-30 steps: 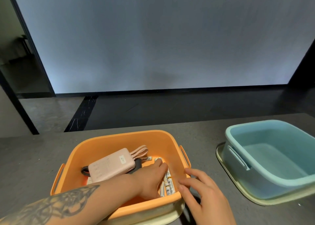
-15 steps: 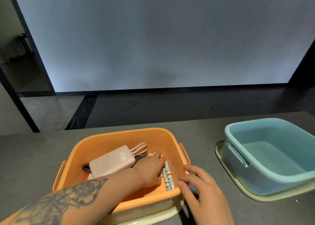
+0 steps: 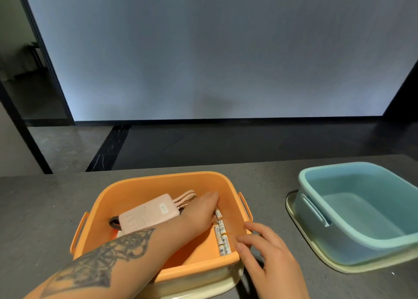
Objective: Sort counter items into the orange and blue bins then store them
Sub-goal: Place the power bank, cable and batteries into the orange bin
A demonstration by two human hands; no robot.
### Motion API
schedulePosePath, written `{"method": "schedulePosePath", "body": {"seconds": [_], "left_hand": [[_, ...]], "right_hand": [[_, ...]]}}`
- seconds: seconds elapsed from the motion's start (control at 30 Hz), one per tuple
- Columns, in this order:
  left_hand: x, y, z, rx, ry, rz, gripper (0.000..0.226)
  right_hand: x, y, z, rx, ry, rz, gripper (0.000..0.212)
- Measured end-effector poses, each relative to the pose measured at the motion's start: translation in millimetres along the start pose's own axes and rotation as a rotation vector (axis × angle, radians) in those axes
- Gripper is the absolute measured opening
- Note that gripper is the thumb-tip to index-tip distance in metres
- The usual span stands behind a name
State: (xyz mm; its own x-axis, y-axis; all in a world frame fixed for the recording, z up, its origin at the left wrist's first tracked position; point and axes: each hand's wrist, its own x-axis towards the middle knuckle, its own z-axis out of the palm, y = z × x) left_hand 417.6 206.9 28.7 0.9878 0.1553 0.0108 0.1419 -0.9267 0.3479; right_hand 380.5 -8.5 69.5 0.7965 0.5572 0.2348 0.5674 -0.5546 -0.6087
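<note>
The orange bin [image 3: 158, 178] stands on the grey counter in front of me, on a cream lid [image 3: 203, 284]. In it lie a pink power bank [image 3: 147, 215], a pink cable [image 3: 185, 199] and a banded bundle of white batteries [image 3: 222, 237] along the right wall. My left hand [image 3: 199, 215] reaches into the bin, palm down, fingers laid over the far end of the batteries. My right hand [image 3: 269, 258] sits outside the bin's front right corner, fingertips touching its rim. The blue bin [image 3: 339, 166] to the right holds nothing.
The blue bin rests on a cream lid [image 3: 294, 217]. A dark object [image 3: 114, 223] peeks out from under the power bank. The counter [image 3: 45, 208] stretches left of the orange bin; its far edge drops to a dark floor below a pale wall.
My left hand has slid back and left inside the orange bin, uncovering more of the batteries. The right hand stays at the bin's corner. The view has shifted slightly.
</note>
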Motion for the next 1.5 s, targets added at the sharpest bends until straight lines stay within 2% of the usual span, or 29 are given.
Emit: {"method": "schedulePosePath", "body": {"seconds": [0.1,0.2,0.4,0.57,0.77,1.0,1.13,1.23,1.4,1.5], "left_hand": [[0,-3,0,0.057,-0.002,0.019,0.015],[-1,-4,-3,0.162,-0.033,0.045,0.027],[-5,-5,-18,0.615,-0.036,0.100,0.022],[-9,-9,-15,0.733,-0.070,0.059,0.023],[-7,-10,-7,0.623,-0.104,0.030,0.025],[-6,-7,-7,0.483,-0.106,-0.010,0.012],[-1,-9,-7,0.268,-0.132,-0.086,0.037],[1,-10,-7,0.194,-0.150,-0.079,0.048],[-1,-11,-9,0.145,-0.190,0.056,0.070],[-2,-10,-10,0.198,-0.207,0.130,0.069]], "right_hand": [[1,0,-1,-0.016,-0.025,0.003,0.013],[2,0,0,-0.021,-0.026,0.009,0.014],[1,1,1,-0.014,-0.024,0.014,0.014],[1,1,0,-0.020,-0.043,0.027,0.016],[1,2,3,-0.013,-0.025,0.028,0.015],[0,4,4,0.019,0.009,0.022,0.012],[0,3,4,0.017,0.001,0.027,0.012],[0,3,5,0.005,-0.007,0.029,0.012],[0,3,4,0.000,-0.007,0.029,0.012],[0,3,5,-0.005,-0.015,0.031,0.013]]}}
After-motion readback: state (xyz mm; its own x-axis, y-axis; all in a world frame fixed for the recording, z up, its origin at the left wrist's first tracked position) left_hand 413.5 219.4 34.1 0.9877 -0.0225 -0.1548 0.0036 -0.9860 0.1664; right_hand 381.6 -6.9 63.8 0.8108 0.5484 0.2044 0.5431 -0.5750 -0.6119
